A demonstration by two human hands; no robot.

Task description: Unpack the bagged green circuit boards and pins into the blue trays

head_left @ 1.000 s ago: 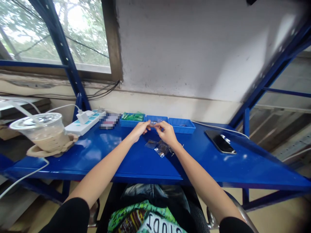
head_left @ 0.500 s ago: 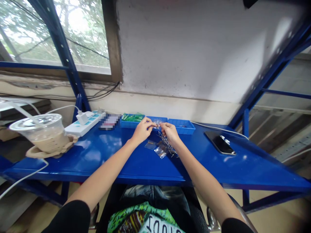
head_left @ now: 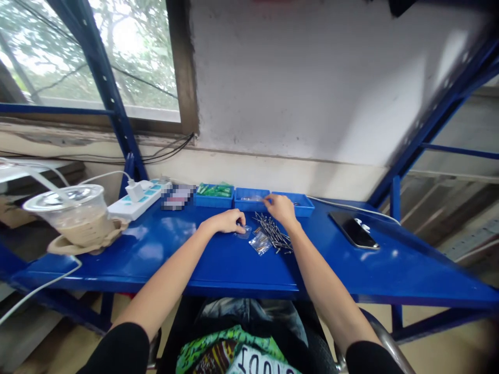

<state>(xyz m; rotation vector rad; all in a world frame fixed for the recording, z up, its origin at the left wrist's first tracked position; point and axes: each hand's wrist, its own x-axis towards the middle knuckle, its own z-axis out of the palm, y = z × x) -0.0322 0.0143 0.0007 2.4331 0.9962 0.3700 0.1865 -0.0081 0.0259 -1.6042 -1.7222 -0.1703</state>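
My left hand (head_left: 231, 222) is low over the blue table, its fingertips closed on the edge of a small clear bag (head_left: 245, 234). My right hand (head_left: 281, 209) is raised at the middle blue tray (head_left: 249, 205), fingers pinched on a clear plastic piece over its right side. Between and below my hands lies a pile of thin metal rods (head_left: 272, 231). Another clear bag (head_left: 260, 243) with small parts rests against the pile's left side. A left blue tray (head_left: 213, 201) holds green packets; a right blue tray (head_left: 304, 210) is partly behind my right hand.
A phone (head_left: 354, 230) with white earbuds on it lies at the right. On the left are a drink cup (head_left: 80, 221) in a cardboard holder, a white power strip (head_left: 140, 200) and a blurred-out item.
My hands have moved apart. The left came down onto the small bag on the table; the right moved slightly right, with the plastic piece now low over the middle tray.
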